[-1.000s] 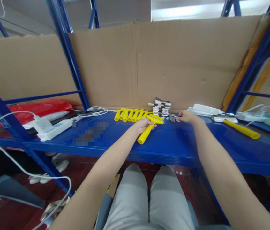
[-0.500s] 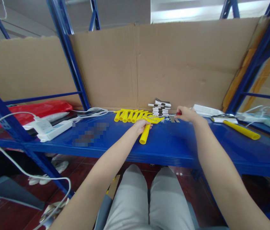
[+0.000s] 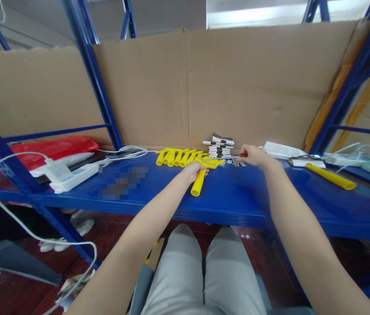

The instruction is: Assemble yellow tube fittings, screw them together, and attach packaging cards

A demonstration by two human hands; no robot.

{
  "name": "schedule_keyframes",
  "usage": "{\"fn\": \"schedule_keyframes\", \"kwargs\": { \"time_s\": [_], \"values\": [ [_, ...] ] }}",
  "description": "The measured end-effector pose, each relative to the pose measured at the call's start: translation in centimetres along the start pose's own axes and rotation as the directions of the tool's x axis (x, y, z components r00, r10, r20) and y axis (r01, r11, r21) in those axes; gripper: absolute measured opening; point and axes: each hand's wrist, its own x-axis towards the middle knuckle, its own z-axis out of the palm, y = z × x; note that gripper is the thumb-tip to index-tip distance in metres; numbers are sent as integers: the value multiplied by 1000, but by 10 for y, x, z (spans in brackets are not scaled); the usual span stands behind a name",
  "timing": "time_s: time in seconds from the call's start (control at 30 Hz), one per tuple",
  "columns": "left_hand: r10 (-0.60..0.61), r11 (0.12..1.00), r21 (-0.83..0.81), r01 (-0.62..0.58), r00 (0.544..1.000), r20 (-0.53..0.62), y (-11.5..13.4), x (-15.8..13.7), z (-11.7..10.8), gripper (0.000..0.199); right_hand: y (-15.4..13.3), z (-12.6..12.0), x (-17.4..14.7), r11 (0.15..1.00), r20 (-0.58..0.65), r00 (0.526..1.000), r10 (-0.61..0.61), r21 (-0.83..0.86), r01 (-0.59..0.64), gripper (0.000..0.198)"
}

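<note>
My left hand point(image 3: 193, 171) is closed around a yellow T-shaped scraper point(image 3: 198, 183), its round handle pointing toward me and its wide head away. In my right hand point(image 3: 252, 155) is a screwdriver point(image 3: 244, 154) with a red handle. Its thin shaft reaches left to the scraper's head; exactly where the tip touches is too small to tell. Several similar yellow scrapers point(image 3: 179, 158) lie in a row left of my left hand. Small white bits point(image 3: 228, 162) and flat grey metal blades point(image 3: 238, 162) rest on the blue shelf below my right hand.
Small white-and-dark packets point(image 3: 220, 146) are stacked by the cardboard wall point(image 3: 237, 87). A yellow tube-like handle point(image 3: 332, 176) lies on the right. At the left are a white power strip point(image 3: 76, 178), cables point(image 3: 129, 153) and a red bag point(image 3: 63, 146). Blue rack posts point(image 3: 101, 92) flank the shelf point(image 3: 234, 192).
Both hands keep their holds in nearly the same place. The whole view has shifted very slightly.
</note>
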Motion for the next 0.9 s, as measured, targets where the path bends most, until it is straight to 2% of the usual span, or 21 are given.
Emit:
{"fn": "schedule_keyframes", "kwargs": {
  "time_s": [0.17, 0.43, 0.67, 0.9],
  "values": [
    [11, 1000, -1, -11, 1000, 12, 0, -1, 1, 51, 1, 0, 0, 1000, 11, 1000, 5, 4, -5, 15],
    [70, 997, 27, -71, 997, 23, -2, -3, 2, 38, 1, 1, 0, 1000, -1, 1000, -6, 6, 6, 14],
    [196, 972, 156, -175, 971, -136, 1, -13, 10, 41, -12, -8, -3, 999, -70, 998, -10, -52, 7, 9],
    [329, 921, 289, -260, 918, -221, 2, -10, 5, 46, -21, -14, -4, 991, -167, 981, -99, -105, 82, 11]
  ]
}}
